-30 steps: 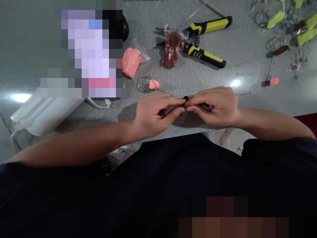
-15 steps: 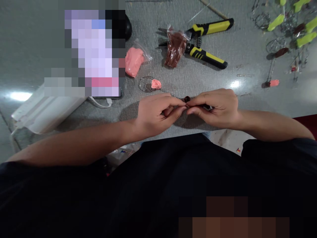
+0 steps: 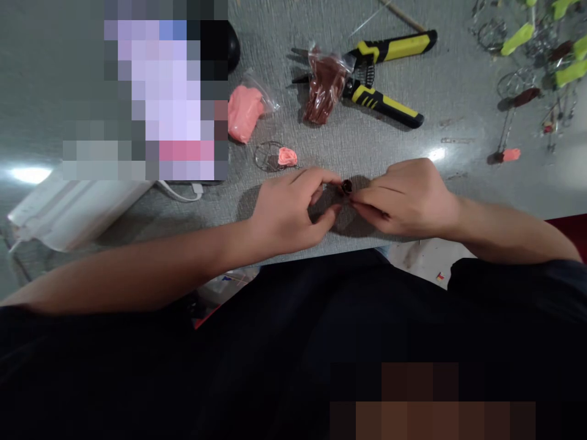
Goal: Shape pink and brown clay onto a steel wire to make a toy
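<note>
A small dark brown rolled piece of clay (image 3: pixel 347 186), rose-like in shape, stands between my two hands. My right hand (image 3: pixel 408 197) pinches its lower edge between thumb and fingertips. My left hand (image 3: pixel 288 209) is open around its left side, thumb and forefinger parted, the forefinger tip close to the piece; I cannot tell whether they touch. Just beyond the left hand lies a pink clay rose (image 3: pixel 287 157) attached to a thin wire ring (image 3: pixel 266 156).
Behind my hands lie yellow-black cutters (image 3: pixel 389 110), a bag of brown clay (image 3: pixel 324 85) over their jaws and a bag of pink clay (image 3: pixel 245 113). Several wire pieces with green clay (image 3: pixel 518 40) fill the far right. A white power strip (image 3: pixel 82 211) is at left.
My left thumb and forefinger have spread apart and drawn back from the brown piece. The right hand has turned slightly and still pinches it. The view has shifted a little.
</note>
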A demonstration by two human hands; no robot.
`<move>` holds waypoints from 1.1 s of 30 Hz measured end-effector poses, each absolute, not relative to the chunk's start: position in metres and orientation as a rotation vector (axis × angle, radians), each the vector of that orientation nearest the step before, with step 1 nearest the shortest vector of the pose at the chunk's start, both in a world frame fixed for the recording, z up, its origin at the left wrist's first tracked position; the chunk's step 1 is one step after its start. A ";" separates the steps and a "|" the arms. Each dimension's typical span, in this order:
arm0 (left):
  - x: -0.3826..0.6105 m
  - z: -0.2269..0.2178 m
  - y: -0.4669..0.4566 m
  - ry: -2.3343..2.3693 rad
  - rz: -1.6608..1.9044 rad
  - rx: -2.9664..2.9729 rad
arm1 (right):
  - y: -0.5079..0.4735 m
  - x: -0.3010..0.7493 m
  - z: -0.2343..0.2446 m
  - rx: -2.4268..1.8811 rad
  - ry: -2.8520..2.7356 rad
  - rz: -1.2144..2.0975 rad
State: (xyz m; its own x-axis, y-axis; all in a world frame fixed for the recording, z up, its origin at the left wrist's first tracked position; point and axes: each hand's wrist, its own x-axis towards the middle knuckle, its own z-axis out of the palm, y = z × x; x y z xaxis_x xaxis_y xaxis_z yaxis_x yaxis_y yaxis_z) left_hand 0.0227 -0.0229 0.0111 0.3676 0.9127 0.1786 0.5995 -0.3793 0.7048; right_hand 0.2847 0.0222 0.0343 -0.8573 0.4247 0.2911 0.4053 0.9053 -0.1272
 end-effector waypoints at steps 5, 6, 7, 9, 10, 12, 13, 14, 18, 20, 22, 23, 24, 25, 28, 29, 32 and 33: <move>0.025 0.011 -0.022 1.352 0.682 2.153 | 0.020 0.283 0.033 -0.518 -2.723 0.022; 0.025 0.011 -0.021 1.359 0.653 2.173 | 0.020 0.283 0.033 -0.511 -2.736 0.012; 0.026 0.011 -0.021 1.363 0.621 2.193 | 0.020 0.282 0.033 -0.502 -2.754 0.005; 0.027 0.012 -0.021 1.365 0.563 2.224 | 0.020 0.283 0.032 -0.490 -2.786 -0.002; 0.028 0.013 -0.020 1.371 0.539 2.232 | 0.020 0.283 0.032 -0.495 -2.791 -0.008; 0.029 0.014 -0.018 1.394 0.478 2.227 | 0.020 0.283 0.031 -0.508 -2.788 -0.023; 0.030 0.015 -0.017 1.407 0.447 2.223 | 0.020 0.283 0.031 -0.511 -2.782 -0.036; 0.030 0.016 -0.016 1.419 0.418 2.221 | 0.019 0.283 0.031 -0.507 -2.777 -0.052; 0.032 0.019 -0.014 1.446 0.339 2.241 | 0.017 0.282 0.029 -0.517 -2.776 -0.119; 0.032 0.021 -0.013 1.452 0.307 2.244 | 0.016 0.280 0.028 -0.522 -2.759 -0.141; 0.033 0.022 -0.013 1.451 0.276 2.229 | 0.015 0.279 0.026 -0.502 -2.734 -0.155; 0.033 0.023 -0.013 1.452 0.264 2.220 | 0.014 0.279 0.025 -0.493 -2.726 -0.160; 0.034 0.023 -0.013 1.455 0.257 2.214 | 0.014 0.279 0.024 -0.491 -2.721 -0.166; 0.034 0.023 -0.013 1.458 0.252 2.212 | 0.014 0.279 0.023 -0.499 -2.718 -0.171; 0.035 0.023 -0.013 1.467 0.237 2.220 | 0.015 0.280 0.022 -0.557 -2.762 -0.135; 0.035 0.024 -0.012 1.466 0.230 2.221 | 0.015 0.281 0.022 -0.575 -2.787 -0.111; 0.036 0.024 -0.012 1.468 0.217 2.216 | 0.016 0.282 0.024 -0.601 -2.838 -0.035; 0.036 0.024 -0.012 1.470 0.215 2.214 | 0.017 0.282 0.024 -0.605 -2.847 -0.003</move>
State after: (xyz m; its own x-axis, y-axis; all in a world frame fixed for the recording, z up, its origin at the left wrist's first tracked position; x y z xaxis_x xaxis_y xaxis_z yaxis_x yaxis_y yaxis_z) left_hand 0.0356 -0.0117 0.0242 0.4134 0.9018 -0.1259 0.8280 -0.3147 0.4641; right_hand 0.2823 0.0168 0.0242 -0.8881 0.4011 0.2247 0.4015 0.9147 -0.0457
